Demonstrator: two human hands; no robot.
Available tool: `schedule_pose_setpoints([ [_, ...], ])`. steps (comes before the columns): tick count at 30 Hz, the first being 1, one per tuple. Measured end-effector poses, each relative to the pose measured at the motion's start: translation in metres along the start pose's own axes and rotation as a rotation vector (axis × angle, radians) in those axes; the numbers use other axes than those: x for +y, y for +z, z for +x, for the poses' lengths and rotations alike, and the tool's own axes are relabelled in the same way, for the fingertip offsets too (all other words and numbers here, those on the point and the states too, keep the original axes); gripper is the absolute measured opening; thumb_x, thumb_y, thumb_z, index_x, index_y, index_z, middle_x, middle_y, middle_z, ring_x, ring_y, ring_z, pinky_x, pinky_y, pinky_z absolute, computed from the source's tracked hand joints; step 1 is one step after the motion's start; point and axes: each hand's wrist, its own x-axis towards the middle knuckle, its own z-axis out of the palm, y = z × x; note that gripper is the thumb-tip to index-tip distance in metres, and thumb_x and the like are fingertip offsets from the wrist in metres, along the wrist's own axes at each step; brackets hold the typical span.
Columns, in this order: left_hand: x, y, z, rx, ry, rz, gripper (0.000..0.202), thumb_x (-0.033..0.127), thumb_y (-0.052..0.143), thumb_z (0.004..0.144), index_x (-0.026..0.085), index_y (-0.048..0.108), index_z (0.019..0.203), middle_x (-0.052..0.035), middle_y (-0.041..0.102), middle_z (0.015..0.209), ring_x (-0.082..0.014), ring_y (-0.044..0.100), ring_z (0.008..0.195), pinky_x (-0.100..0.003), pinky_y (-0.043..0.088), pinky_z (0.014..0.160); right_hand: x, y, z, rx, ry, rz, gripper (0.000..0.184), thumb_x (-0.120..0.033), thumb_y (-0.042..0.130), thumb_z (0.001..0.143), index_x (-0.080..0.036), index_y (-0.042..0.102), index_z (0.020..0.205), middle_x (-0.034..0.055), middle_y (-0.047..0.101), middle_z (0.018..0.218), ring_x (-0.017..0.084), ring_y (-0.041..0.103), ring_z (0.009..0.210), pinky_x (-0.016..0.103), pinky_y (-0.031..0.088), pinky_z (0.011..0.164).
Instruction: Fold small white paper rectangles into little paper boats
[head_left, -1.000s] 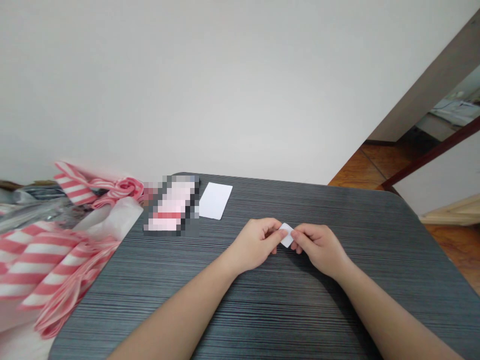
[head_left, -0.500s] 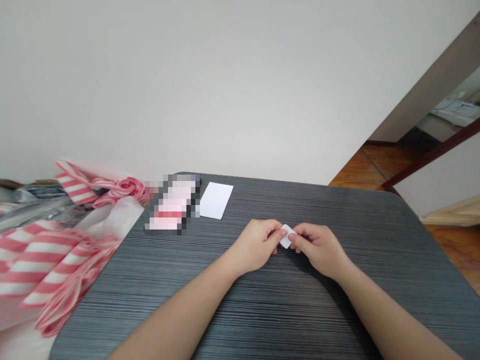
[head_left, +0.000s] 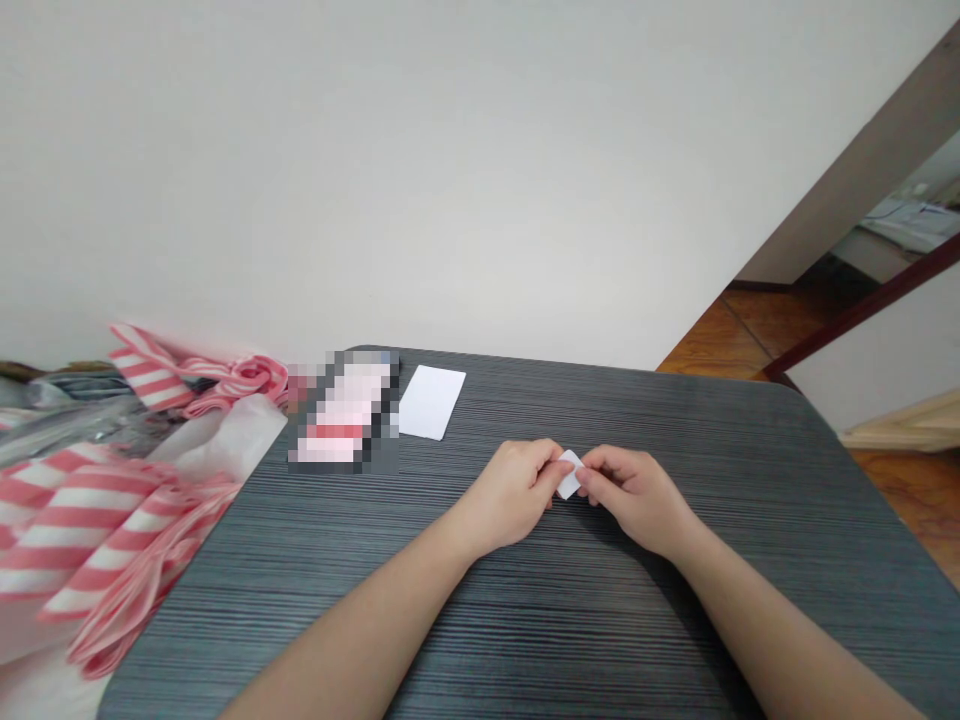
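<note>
Grey table (head_left: 675, 640) — both hands pinch small white paper (head_left: 568, 474) mid-surface.

Plain off-white wall (head_left: 450, 180) is seen across the back and is lit softly and evenly. A dark grey table (head_left: 675, 620), finely striped with rounded corners, is set against it. Orange-brown tiled floor (head_left: 712, 345) is seen at right past the table edge. There an opening into a brighter space is bounded by a dark brown rail (head_left: 862, 312) and a slanted taupe panel (head_left: 847, 190).
</note>
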Motion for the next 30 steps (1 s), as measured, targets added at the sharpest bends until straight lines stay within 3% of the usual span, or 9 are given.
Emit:
schedule_pose_setpoints([
  [8,0.0007,0.0010,0.0018,-0.016,-0.060,-0.069,0.031,0.040,0.049,0.095,0.018,0.062,0.078,0.0037,0.058,0.057,-0.0110,0.054,0.054,-0.022,0.037,0.054,-0.0045,-0.0037,-0.0011,0.029,0.031,-0.007,0.023,-0.026,0.056,0.092,-0.019,0.063,0.071,-0.0002,0.066,0.064,0.013,0.059,0.058,0.025,0.045,0.060],
  [12,0.0035,0.0010,0.0017,-0.021,-0.091,-0.097,0.033,0.039,0.049,0.094,0.017,0.062,0.073,0.0036,0.057,0.056,-0.0104,0.051,0.051,-0.021,0.038,0.052,-0.0035,-0.0056,-0.0020,0.040,0.033,0.011,0.024,-0.026,0.055,0.092,-0.019,0.063,0.071,-0.0004,0.064,0.062,0.013,0.058,0.057,0.025,0.044,0.060],
  [20,0.0070,0.0007,0.0025,-0.019,-0.060,-0.036,0.033,0.035,0.048,0.095,0.017,0.061,0.070,0.0030,0.060,0.057,-0.0105,0.053,0.053,-0.021,0.037,0.055,0.0006,-0.0027,-0.0004,0.003,-0.004,0.056,0.017,-0.029,0.059,0.090,-0.018,0.067,0.081,-0.0010,0.061,0.066,0.012,0.052,0.058,0.024,0.040,0.056],
  [30,0.0068,0.0005,0.0018,-0.018,-0.054,-0.068,0.033,0.034,0.049,0.095,0.018,0.061,0.070,0.0040,0.058,0.054,-0.0097,0.053,0.051,-0.020,0.038,0.053,-0.0017,-0.0055,-0.0010,-0.007,0.063,0.093,0.021,-0.024,0.057,0.091,-0.018,0.064,0.072,-0.0004,0.065,0.064,0.012,0.059,0.058,0.023,0.045,0.059],
])
